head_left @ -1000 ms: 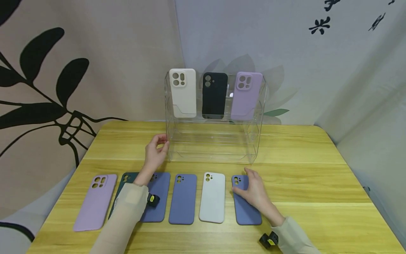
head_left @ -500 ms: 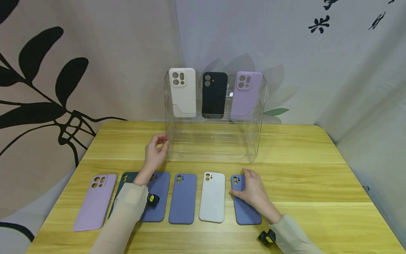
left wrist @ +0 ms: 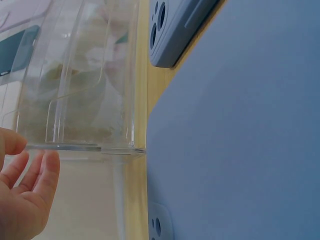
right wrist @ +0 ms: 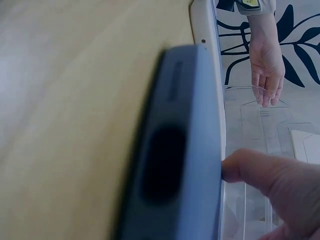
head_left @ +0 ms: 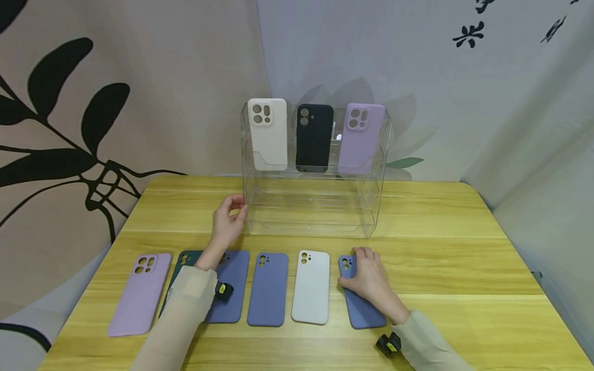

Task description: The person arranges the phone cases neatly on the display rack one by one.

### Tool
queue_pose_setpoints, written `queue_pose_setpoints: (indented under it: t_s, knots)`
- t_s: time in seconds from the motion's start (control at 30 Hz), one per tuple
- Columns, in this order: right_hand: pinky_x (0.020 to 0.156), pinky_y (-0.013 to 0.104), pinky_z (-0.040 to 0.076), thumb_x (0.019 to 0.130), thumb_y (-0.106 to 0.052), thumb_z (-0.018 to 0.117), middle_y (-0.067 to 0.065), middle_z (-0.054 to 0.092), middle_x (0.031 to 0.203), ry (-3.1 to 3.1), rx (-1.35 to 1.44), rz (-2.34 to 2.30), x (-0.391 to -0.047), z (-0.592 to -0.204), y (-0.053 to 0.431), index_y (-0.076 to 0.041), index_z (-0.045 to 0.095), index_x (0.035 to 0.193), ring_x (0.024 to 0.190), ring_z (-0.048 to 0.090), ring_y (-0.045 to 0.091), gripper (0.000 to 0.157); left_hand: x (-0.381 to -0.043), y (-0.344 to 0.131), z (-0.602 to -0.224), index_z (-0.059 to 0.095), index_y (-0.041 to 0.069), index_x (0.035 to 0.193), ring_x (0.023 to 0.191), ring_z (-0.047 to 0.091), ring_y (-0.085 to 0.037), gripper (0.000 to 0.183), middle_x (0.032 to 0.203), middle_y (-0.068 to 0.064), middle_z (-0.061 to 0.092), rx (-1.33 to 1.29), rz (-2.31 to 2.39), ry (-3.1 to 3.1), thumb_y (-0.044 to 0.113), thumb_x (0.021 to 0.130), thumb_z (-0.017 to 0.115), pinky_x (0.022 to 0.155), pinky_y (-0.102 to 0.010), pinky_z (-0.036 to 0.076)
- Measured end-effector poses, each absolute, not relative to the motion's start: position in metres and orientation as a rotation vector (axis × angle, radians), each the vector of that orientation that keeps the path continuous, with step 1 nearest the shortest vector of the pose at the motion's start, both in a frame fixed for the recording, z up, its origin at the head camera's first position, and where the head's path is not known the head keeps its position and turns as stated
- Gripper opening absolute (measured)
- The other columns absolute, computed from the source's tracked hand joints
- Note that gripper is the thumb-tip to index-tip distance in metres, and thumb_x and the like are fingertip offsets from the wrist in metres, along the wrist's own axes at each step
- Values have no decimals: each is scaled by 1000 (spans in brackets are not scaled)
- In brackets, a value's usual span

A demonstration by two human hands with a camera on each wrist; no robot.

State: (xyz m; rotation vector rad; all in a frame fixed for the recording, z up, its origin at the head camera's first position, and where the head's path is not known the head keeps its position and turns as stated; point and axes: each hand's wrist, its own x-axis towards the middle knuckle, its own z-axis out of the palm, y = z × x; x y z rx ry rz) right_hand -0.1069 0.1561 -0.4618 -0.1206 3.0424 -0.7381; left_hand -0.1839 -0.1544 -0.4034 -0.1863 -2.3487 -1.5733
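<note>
A clear acrylic display stand [head_left: 306,234] stands at the back of the table. My left hand [head_left: 227,220] holds its left side panel, thumb and fingers on opposite faces in the left wrist view. At the front right, my right hand [head_left: 371,281] grips a blue phone case [head_left: 364,312] across its upper part, thumb at its left edge. The hand covers much of that case, which is slanted. In the right wrist view the thumb [right wrist: 250,170] touches the case's edge. To its left lies a white phone case [head_left: 310,288].
On the stand's upper tier lean a white case [head_left: 269,141], a black case [head_left: 314,139] and a purple case [head_left: 361,141]. More cases lie in the front row: blue [head_left: 267,291], larger blue [head_left: 232,309], dark green [head_left: 184,260], purple [head_left: 139,296]. The left forearm overlaps two.
The right hand has drawn slightly toward the person, and the lower end of its blue case has swung a little right. The left hand stays on the stand.
</note>
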Motion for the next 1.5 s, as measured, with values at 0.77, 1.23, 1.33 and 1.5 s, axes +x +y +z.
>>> queue_pose_setpoints:
  t_s: [0.77,1.23,1.33,1.5]
  knots:
    - [83,50,43,61,-15,76,29,49,119,3079,-202,-909,-111,-446,165,12,50,120,106,44,42,70,-184,-155,-404,53,-18,109,99,57,-39,22,103,-30,57,-199,-1573,-2350,-9,88,55,73,-17,47]
    - [89,52,41,63,-13,77,29,48,123,3118,-291,-1081,-115,-427,162,13,50,122,111,42,43,70,-184,-155,-404,53,-17,110,99,57,-39,22,105,-30,57,-198,-1557,-2364,-8,89,54,78,-35,53]
    - [88,53,41,63,-14,76,28,48,123,3126,-310,-1099,-118,-423,160,13,50,123,111,42,43,70,-184,-156,-404,53,-17,110,100,57,-40,23,105,-30,57,-200,-1561,-2363,-8,89,54,77,-28,51]
    - [88,53,41,63,-14,74,28,47,123,3143,-343,-1112,-122,-417,155,13,49,123,111,42,43,71,-183,-156,-404,52,-18,110,99,57,-40,22,105,-30,57,-209,-1560,-2361,-9,89,54,75,-24,50]
